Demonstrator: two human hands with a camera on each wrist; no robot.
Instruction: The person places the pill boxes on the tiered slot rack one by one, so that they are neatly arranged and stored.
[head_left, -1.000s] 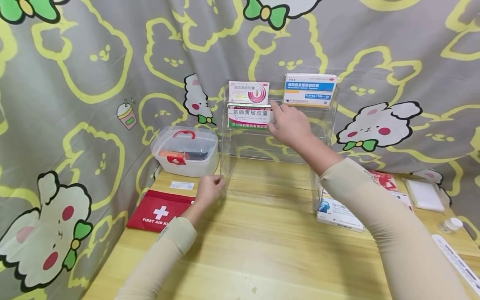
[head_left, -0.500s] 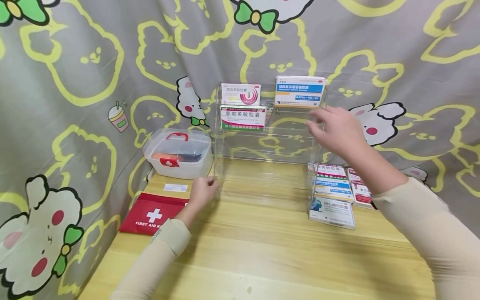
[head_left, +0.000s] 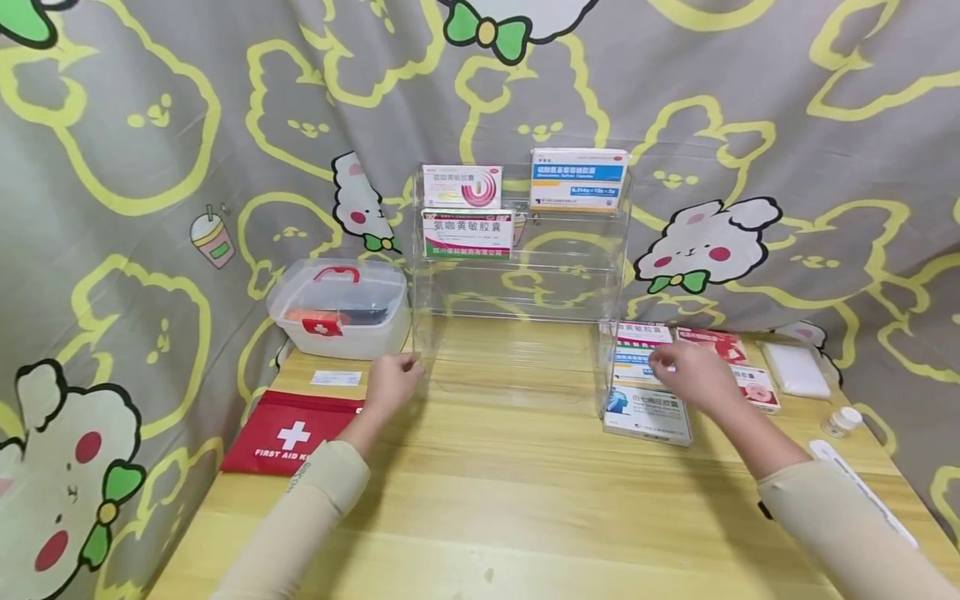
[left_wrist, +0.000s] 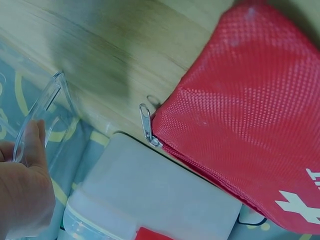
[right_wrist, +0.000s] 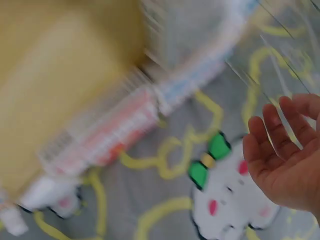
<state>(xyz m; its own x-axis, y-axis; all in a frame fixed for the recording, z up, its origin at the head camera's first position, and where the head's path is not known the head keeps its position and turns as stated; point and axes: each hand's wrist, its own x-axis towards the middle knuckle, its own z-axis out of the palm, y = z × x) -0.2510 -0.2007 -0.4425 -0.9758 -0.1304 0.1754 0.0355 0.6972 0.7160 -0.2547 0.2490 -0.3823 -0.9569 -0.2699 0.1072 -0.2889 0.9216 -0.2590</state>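
Pinching the left edge of the clear rack (head_left: 525, 319) at frame center, the left hand (head_left: 392, 385) remains in place. The right hand (head_left: 697, 375), fingers loosely bent and empty, has moved from the rack's upper part down to the medicine boxes (head_left: 647, 414), right of center.

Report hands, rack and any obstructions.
Left hand pinching clear rack by its edge. Right hand empty, near boxes beside rack. Rack upright, cartons on upper tiers. No obstruction seen.
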